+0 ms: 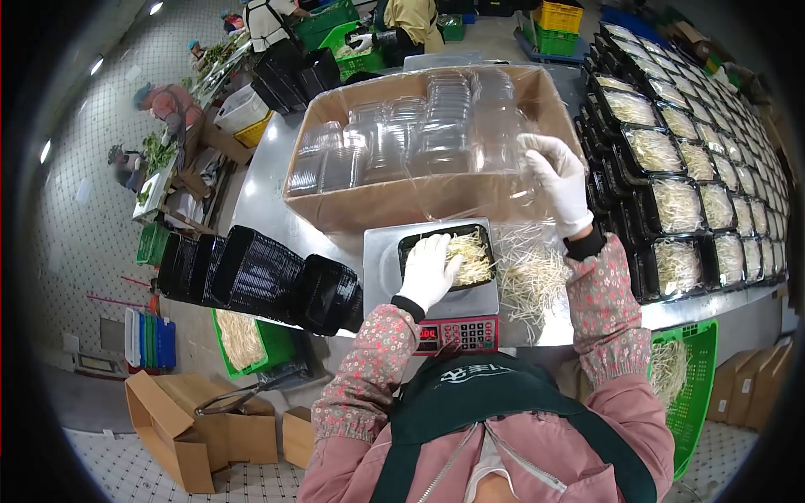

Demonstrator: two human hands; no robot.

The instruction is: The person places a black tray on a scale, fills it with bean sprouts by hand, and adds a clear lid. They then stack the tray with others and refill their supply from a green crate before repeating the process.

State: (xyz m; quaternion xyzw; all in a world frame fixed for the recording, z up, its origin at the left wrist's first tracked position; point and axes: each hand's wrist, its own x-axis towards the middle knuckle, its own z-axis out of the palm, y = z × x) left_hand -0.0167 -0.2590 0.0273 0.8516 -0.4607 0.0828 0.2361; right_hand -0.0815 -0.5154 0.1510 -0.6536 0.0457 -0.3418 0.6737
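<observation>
My left hand (428, 270), in a white glove, lies over the left side of a black tray (411, 243), fingers stretched out across the bean sprouts (471, 258) in it. Under the tray is a scale (381, 251) with a red keypad front and a lit display. A loose heap of sprouts (530, 272) lies to the right of the scale. My right hand (558, 180), also gloved, is raised at the right front of a cardboard box (377, 208). Its thumb and fingers are pinched together by clear plastic; I cannot tell what is between them.
Stacked clear lids (449, 126) fill the box. Nested black trays (260, 272) lie at the left table edge. Filled trays (677, 205) stand in rows on the right. Green crates (700, 394) and an open carton (180, 427) are below. Other people work at the back.
</observation>
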